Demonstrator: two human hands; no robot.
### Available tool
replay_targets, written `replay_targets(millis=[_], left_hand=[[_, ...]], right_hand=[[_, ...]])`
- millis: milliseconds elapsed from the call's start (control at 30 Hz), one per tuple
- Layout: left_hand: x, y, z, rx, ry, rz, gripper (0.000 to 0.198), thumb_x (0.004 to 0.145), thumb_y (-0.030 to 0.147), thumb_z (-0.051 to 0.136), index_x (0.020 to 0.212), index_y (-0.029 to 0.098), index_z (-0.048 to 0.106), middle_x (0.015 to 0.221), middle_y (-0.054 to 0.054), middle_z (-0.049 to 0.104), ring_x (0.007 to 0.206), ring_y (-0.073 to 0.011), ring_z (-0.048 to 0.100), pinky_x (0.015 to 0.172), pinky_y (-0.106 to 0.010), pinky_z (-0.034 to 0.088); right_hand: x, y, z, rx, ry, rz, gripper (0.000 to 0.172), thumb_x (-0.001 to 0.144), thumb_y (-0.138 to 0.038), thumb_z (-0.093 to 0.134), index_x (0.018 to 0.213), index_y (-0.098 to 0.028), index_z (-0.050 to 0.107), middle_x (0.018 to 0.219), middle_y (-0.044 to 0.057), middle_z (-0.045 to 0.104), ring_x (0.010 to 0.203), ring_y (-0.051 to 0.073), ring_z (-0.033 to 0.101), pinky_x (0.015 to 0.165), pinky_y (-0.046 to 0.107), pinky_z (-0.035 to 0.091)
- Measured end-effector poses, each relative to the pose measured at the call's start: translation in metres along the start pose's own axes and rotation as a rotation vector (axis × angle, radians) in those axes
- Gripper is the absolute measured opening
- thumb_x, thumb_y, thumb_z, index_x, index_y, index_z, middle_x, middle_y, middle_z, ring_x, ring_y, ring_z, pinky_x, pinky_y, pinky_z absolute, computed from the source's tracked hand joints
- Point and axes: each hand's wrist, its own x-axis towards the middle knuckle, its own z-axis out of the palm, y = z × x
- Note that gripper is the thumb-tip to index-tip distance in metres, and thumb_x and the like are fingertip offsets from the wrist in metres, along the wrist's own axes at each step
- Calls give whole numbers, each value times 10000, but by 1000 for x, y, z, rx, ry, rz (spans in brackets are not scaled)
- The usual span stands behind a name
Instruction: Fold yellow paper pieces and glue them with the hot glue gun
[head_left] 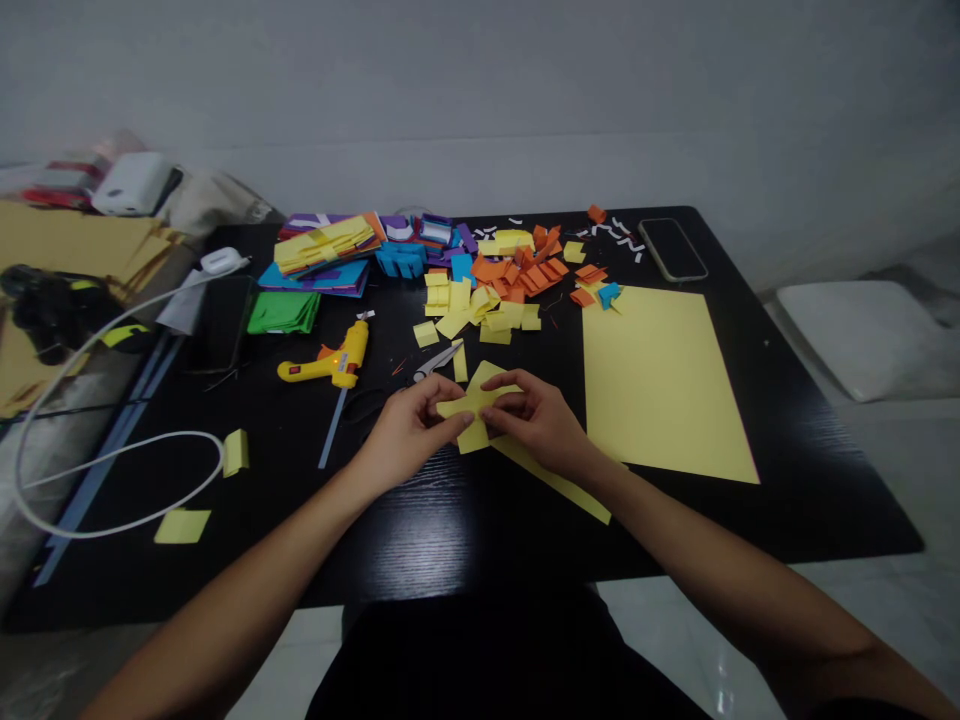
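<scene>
Both hands meet over the middle of the black table, pinching a small piece of yellow paper. My left hand grips its left side between thumb and fingers. From the right, my right hand has its thumb and fingertips closed on the same piece. Beneath my right hand lies a long yellow paper strip, partly covered by it. Just beyond my left hand are scissors, their dark handles partly hidden. A small heap of cut yellow paper pieces lies past the fingertips.
Left of my hands rests a yellow glue gun with a glue stick. A large yellow sheet lies right, below a phone. Orange folded papers and stacked coloured strips sit behind. A white cable loops at left.
</scene>
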Motion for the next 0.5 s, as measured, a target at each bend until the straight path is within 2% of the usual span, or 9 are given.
replay_targets(millis=[200,333,500], left_hand=[[-1,3,-1,-7,-10,-41,242,844,331,751,1009,177,665,685,27,624,544,-109,539,519,-229,407],[0,4,-3,-33,-14,-47,253,834,320,766,1013,172,665,739,6,658,575,-119,572,532,-237,433],[0,2,-3,-15,-24,-32,250,846,329,756,1021,172,671,817,-15,681,619,-129,598,551,-242,452]], right_hand=[[-1,-1,2,38,-16,12,357,828,-383,805,1059,-218,589,767,-17,752,697,171,763,741,356,663],[-1,-2,2,21,-6,8,343,840,-365,799,1072,-213,596,769,-5,751,698,173,761,747,357,661],[-1,0,2,15,28,-17,384,770,-343,858,1038,-213,615,771,-5,743,698,180,758,736,353,651]])
